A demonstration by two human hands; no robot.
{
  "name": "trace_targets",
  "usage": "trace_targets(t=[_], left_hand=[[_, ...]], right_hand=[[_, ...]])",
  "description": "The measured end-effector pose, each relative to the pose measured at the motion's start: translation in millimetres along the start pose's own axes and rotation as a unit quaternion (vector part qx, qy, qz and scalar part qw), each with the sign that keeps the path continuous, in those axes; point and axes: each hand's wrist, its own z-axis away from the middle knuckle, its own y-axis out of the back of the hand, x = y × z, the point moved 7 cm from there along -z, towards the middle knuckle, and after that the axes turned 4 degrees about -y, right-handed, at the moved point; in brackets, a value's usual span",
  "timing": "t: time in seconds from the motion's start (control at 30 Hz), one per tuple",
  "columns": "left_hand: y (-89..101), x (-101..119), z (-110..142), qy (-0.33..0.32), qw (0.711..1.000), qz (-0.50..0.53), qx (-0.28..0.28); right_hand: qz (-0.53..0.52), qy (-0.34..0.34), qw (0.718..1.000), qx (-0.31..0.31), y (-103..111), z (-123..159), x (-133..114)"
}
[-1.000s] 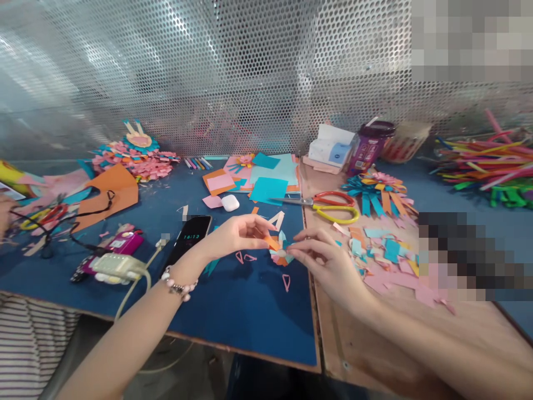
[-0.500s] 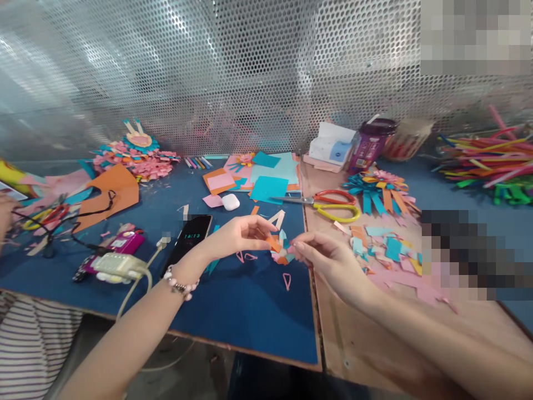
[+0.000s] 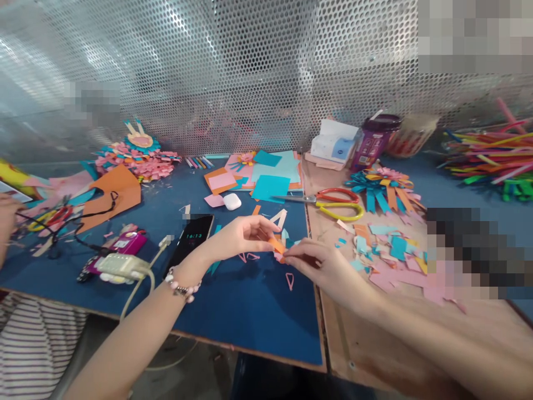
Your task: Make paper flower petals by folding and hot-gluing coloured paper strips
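Between thumb and fingers, my left hand point(image 3: 244, 238) pinches a small paper flower point(image 3: 277, 244) with orange, pink and pale blue parts, just above the blue table. My right hand point(image 3: 327, 264) meets it from the right, thumb and fingertips pressed together at its lower right side. Those fingers hide part of the flower. Below it, a thin pink paper loop point(image 3: 290, 281) lies on the table, and a folded cream strip point(image 3: 281, 219) lies just behind. Scissors point(image 3: 339, 204) with red and yellow handles rest open behind my hands.
Left of my hands are a phone point(image 3: 189, 241), a white case point(image 3: 232, 201) and a cabled adapter point(image 3: 120, 265). Paper scraps point(image 3: 387, 250) and a fringed paper flower point(image 3: 381, 186) lie right. Another person's hand point(image 3: 5, 222) is at the left edge. A perforated metal wall point(image 3: 250, 72) stands behind.
My right hand has turned slightly, its fingertips moving left and lower against the flower, covering more of it. My left hand keeps its pinch. The whole view has shifted slightly.
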Motion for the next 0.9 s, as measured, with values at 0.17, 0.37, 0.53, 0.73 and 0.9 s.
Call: trace_targets(t=[0.17, 0.37, 0.53, 0.73, 0.9], left_hand=[[1.6, 0, 0, 0.003, 1.0, 0.0, 0.003], [0.8, -2, 0, 0.002, 1.0, 0.001, -0.008], [1.1, -1, 0, -0.006, 1.0, -0.001, -0.008], [-0.2, 2, 0, -0.017, 1.0, 0.003, -0.007], [0.1, 2, 0, -0.008, 1.0, -0.003, -0.002]], right_hand=[[-0.041, -0.002, 0.998, 0.037, 14, 0, -3], [-0.288, -0.074, 0.955, -0.012, 10, -2, 9], [-0.303, -0.097, 0.948, -0.02, 6, -1, 9], [-0.116, -0.09, 0.989, -0.002, 6, -1, 5], [-0.045, -0.053, 0.997, -0.027, 0, 1, 1]])
